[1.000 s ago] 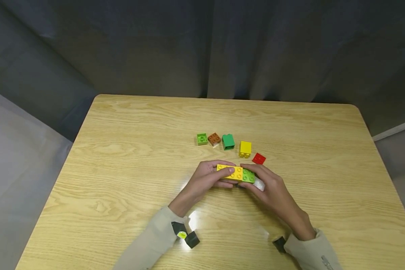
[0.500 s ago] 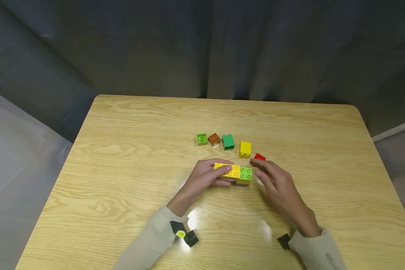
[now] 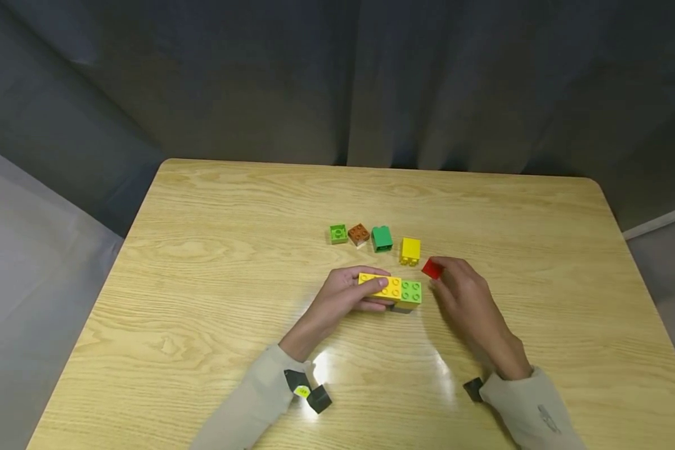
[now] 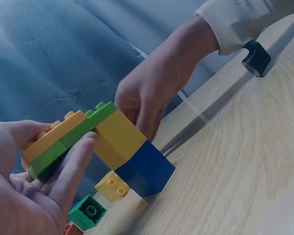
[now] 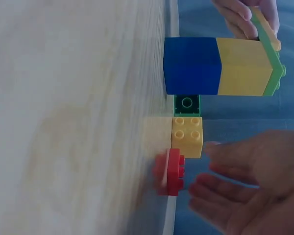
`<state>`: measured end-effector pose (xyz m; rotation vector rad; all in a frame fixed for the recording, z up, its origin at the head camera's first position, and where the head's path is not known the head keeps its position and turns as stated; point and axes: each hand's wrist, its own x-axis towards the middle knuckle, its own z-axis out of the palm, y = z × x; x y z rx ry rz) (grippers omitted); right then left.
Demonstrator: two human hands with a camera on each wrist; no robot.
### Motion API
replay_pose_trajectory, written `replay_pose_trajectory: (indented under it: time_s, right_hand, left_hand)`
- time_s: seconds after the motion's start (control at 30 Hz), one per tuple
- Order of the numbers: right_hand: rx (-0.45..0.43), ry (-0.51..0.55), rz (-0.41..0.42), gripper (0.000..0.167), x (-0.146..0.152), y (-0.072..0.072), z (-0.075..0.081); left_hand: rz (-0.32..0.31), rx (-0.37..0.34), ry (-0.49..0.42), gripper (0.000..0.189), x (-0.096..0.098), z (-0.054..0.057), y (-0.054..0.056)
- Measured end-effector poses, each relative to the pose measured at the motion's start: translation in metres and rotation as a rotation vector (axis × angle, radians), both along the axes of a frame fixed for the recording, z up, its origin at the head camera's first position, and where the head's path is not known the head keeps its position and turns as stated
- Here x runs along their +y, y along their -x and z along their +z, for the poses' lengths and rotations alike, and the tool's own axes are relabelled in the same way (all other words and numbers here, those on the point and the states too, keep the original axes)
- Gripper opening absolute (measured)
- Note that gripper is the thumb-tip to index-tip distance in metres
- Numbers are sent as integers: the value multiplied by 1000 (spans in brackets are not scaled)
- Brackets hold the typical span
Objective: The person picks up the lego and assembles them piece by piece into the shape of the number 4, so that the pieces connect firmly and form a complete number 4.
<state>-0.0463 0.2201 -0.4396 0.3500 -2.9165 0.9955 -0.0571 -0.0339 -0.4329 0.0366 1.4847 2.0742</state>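
My left hand (image 3: pixel 337 294) grips a small build of toy building bricks, thumb on top and fingers underneath. Along its top run a yellow brick (image 3: pixel 395 288) and light green bricks (image 3: pixel 411 292). Under the green end, in the left wrist view, a yellow brick (image 4: pixel 120 139) sits on a blue brick (image 4: pixel 146 169), which stands at the tabletop. My right hand (image 3: pixel 468 300) is over a flat red brick (image 3: pixel 432 269), fingers and thumb apart. In the right wrist view this red brick lies studs up on the table, with a small gap to the fingertips.
Beyond the hands, a row of loose bricks lies on the wooden table (image 3: pixel 214 262): light green (image 3: pixel 338 234), brown (image 3: pixel 359 235), dark green (image 3: pixel 382 239) and yellow (image 3: pixel 410 252). The loose yellow brick is close to the red one. A dark curtain (image 3: pixel 259 81) hangs behind the table.
My right hand has let go of the build's green end and moved right to the red brick. The left hand keeps its grip, nearly still.
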Motion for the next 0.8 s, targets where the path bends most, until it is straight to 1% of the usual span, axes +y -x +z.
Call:
replay_pose_trajectory:
  time_s: [0.13, 0.17, 0.23, 0.33, 0.47, 0.63, 0.8]
  right_hand:
    - [-132, -72, -13, 45, 0, 4, 1]
    - [-156, -90, -12, 46, 0, 5, 1]
    - [-174, -120, -8, 46, 0, 6, 1]
    - [-151, -140, -4, 42, 0, 6, 1]
    - [-120, -143, -10, 38, 0, 6, 1]
    - [-108, -147, -6, 35, -1, 6, 0]
    - [-65, -145, 3, 30, 1, 6, -2]
  left_hand:
    - [2, 3, -2, 34, 0, 0, -1]
    - [2, 2, -2, 33, 0, 0, -1]
    - [2, 2, -2, 33, 0, 0, -1]
    - [-5, 2, 1, 34, 0, 1, 0]
    - [-10, 2, 10, 35, 0, 1, 0]
    - [-1, -6, 13, 33, 0, 1, 1]
    - [2, 2, 23, 33, 0, 0, 1]
